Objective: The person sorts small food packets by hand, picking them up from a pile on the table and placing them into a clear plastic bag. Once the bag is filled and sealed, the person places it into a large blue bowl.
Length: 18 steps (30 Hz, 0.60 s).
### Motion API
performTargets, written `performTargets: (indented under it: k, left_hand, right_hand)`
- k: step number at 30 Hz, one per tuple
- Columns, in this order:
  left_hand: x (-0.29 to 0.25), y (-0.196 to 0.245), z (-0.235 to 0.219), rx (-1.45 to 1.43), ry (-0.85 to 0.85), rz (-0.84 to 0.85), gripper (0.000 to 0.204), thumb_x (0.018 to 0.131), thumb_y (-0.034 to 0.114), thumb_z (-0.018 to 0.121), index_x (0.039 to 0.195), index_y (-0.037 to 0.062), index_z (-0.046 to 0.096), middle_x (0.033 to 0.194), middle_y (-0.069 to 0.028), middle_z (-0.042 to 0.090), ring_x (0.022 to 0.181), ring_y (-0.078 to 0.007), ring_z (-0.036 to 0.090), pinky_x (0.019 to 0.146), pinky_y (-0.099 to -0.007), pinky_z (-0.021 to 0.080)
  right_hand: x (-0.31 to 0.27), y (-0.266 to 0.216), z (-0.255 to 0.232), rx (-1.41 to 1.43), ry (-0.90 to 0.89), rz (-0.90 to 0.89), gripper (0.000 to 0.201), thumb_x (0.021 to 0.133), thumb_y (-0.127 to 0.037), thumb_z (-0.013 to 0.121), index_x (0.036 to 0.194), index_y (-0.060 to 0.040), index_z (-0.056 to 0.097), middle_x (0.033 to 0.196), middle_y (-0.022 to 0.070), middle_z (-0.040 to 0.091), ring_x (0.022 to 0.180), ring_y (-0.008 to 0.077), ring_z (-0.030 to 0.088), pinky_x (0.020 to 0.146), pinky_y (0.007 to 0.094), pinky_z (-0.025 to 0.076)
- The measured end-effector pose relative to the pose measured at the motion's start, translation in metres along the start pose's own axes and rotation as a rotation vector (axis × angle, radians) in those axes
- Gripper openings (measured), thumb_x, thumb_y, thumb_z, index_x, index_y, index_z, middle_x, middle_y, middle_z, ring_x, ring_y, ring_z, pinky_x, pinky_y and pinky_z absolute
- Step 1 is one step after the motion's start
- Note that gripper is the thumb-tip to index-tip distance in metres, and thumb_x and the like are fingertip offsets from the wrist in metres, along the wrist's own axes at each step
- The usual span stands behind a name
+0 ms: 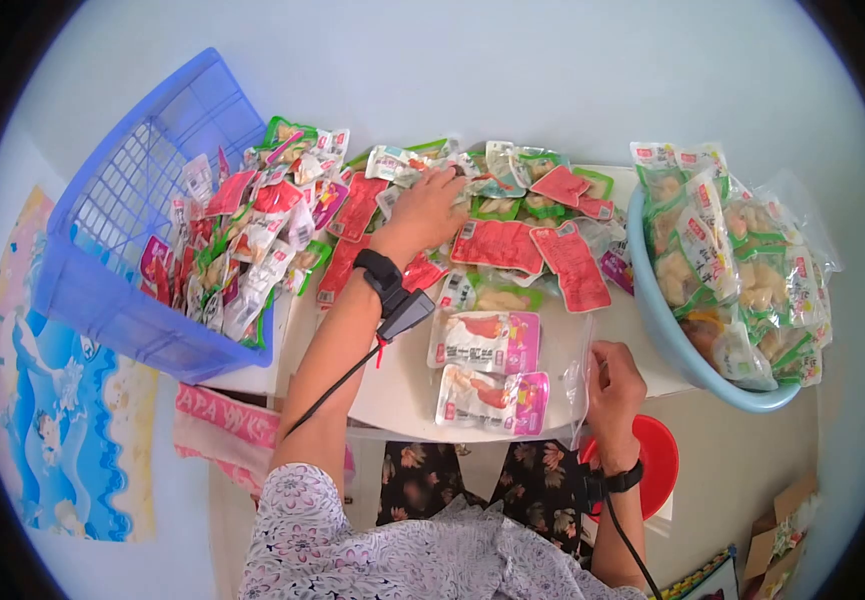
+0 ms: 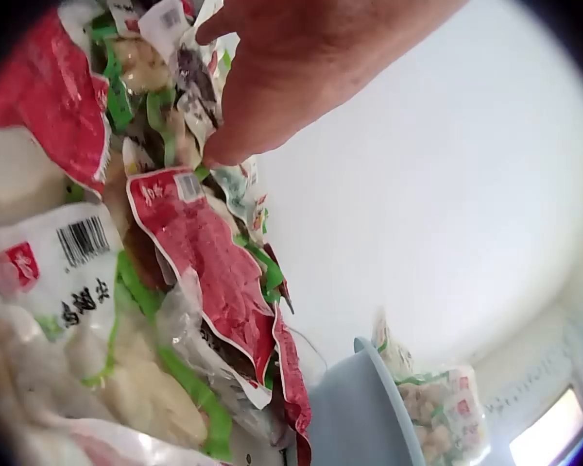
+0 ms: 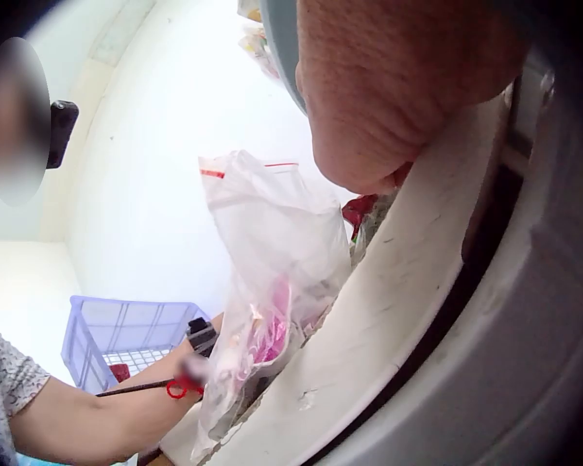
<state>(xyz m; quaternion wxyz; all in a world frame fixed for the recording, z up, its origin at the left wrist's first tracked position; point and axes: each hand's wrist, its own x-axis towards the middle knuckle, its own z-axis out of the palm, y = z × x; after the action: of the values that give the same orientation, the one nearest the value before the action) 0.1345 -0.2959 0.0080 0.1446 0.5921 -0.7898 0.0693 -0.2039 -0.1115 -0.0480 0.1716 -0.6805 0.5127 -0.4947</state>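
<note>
My left hand [image 1: 422, 215] reaches into a heap of vacuum-packed snack packets on the white table. In the left wrist view its thumb and a finger [image 2: 235, 126] are spread apart around a light packet with a dark patch [image 2: 196, 83]. Beside them lies a red packet [image 2: 204, 257]. My right hand [image 1: 612, 385] is at the table's front edge, loosely curled, with no object showing in it. Just left of it lies a clear zip bag [image 3: 272, 218]. Two white-and-pink packets [image 1: 482, 342] lie flat, one above the other, overlapped by the bag in the head view.
A blue plastic basket [image 1: 102, 290] full of packets tilts on the left. On the right stands a light-blue basin [image 1: 692, 365] heaped with green-and-white packets [image 1: 757, 270]. A red bucket [image 1: 657, 465] is below the table's front edge, and a pink towel [image 1: 217, 425] hangs at left.
</note>
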Motion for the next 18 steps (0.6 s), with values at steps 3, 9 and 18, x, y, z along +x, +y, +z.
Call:
performTargets:
  k: [3,9,18]
  left_hand:
    - [0.022,0.009,0.016,0.112,-0.025,0.006,0.062,0.093,0.042,0.067,0.148,0.0147,0.055,0.157,-0.0105,0.049,0.149,-0.0334,0.040,0.115,-0.0517,0.042]
    - [0.015,0.010,-0.005,0.093,-0.137,-0.257,0.071,0.093,0.055,0.065,0.151,0.0173,0.051,0.149,-0.0181,0.053,0.134,-0.0393,0.055,0.107,-0.0526,0.047]
    - [-0.038,-0.031,-0.032,0.240,-0.387,-0.376,0.036,0.095,0.038,0.063,0.107,0.0073,0.076,0.107,-0.0206,0.074,0.101,-0.0387,0.072,0.085,-0.0533,0.055]
  right_hand:
    - [0.001,-0.001,0.001,0.002,0.008,0.028,0.014,0.089,0.004,0.068,0.102,-0.0022,0.067,0.082,0.0113,0.061,0.060,0.0202,0.059,0.057,0.0307,0.047]
    - [0.002,-0.001,0.001,-0.003,0.022,0.009,0.015,0.088,0.004,0.068,0.102,-0.0028,0.067,0.082,0.0120,0.062,0.060,0.0226,0.061,0.056,0.0320,0.048]
    - [0.000,-0.001,0.000,-0.010,0.024,-0.024,0.015,0.088,0.003,0.068,0.102,-0.0033,0.067,0.087,0.0127,0.065,0.065,0.0261,0.064,0.060,0.0344,0.050]
